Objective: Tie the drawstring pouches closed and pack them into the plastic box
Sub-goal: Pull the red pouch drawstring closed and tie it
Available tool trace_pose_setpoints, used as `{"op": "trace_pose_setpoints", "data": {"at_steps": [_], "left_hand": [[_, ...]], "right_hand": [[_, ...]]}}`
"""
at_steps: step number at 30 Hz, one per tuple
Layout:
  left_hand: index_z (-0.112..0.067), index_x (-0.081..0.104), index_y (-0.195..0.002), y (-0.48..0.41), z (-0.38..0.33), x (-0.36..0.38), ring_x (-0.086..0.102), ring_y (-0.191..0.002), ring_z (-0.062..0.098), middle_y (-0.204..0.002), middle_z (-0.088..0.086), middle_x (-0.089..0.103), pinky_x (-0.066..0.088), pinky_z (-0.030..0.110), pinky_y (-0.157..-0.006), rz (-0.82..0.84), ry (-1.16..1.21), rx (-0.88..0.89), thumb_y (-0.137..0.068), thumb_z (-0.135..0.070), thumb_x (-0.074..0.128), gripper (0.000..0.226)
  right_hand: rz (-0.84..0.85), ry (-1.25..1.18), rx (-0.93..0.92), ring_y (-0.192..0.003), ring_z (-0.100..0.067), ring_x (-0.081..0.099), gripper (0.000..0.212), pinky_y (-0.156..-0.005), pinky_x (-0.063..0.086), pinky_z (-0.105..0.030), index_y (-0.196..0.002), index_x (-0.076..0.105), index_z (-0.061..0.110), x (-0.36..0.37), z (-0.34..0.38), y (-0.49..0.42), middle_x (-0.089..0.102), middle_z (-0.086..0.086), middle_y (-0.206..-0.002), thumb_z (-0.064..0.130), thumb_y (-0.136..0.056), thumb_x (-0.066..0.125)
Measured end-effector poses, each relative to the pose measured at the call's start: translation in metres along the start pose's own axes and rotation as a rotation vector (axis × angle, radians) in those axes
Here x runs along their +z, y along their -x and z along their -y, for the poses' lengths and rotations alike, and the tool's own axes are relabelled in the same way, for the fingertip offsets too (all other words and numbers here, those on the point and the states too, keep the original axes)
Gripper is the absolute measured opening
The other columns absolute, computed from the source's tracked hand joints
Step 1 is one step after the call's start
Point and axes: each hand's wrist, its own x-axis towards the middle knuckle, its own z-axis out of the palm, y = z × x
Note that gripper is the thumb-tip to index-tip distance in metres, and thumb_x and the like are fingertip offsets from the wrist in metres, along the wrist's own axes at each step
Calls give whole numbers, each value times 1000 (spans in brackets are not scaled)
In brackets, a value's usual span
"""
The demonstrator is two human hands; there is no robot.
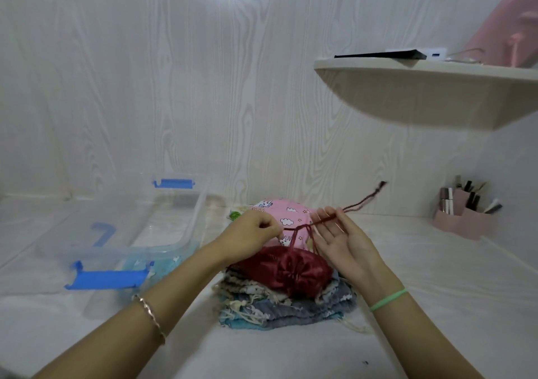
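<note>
Head cam: I'm mid-tie on the dark red pouch (pixel 286 271), which sits on top of the pouch stack (pixel 279 306). My left hand (pixel 250 237) is closed, pinching one cord end; my right hand (pixel 340 233) is mostly open, palm up, w/ the red drawstring (pixel 326 219) running over its fingertips (loose tail flying off to the right). Pouch lies just below & between both hands, cords rising from its gathered mouth. Next, I reckon: pull both ends apart to snug the knot, then move it left to the plastic box (pixel 122 227), which looks empty.
</note>
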Motion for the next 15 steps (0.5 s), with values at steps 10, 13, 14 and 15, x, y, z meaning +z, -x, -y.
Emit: {"op": "trace_pose_setpoints", "data": {"at_steps": [10, 13, 14, 15], "left_hand": [[-8, 56, -72, 1, 0, -4, 69, -57, 12, -60, 3, 67, 51, 24, -65, -192, 1228, -464, -97, -7, 35, 32], [-16, 42, -65, 0, 6, -8, 45, -37, 8, -45, -6, 43, 38, 19, -40, -338, 1180, -516, -94, -6, 35, 32], [-18, 39, -64, 1, 8, -9, 37, -36, 8, -44, -7, 37, 33, 17, -38, -352, 1135, -527, -93, -5, 34, 32], [-19, 37, -64, 2, 10, -10, 32, -37, 8, -45, -7, 34, 29, 18, -38, -357, 1086, -529, -93, -5, 32, 33]], "right_hand": [[-10, 379, -73, -40, -4, 19, 23, -32, 19, -15, -86, 64, 2, -25, -10, 13, 22, 3, -55, 19, -95, 53], [24, 589, -71, -40, -4, 16, 26, -35, 14, -15, -90, 65, -2, -30, -9, 16, 21, 4, -53, 18, -98, 50], [31, 651, -62, -41, -4, 16, 26, -35, 14, -15, -93, 65, -3, -31, -8, 17, 21, 5, -52, 18, -98, 50], [38, 702, -44, -41, -4, 16, 27, -36, 15, -15, -95, 66, -4, -31, -8, 18, 22, 6, -52, 18, -99, 51]]}}
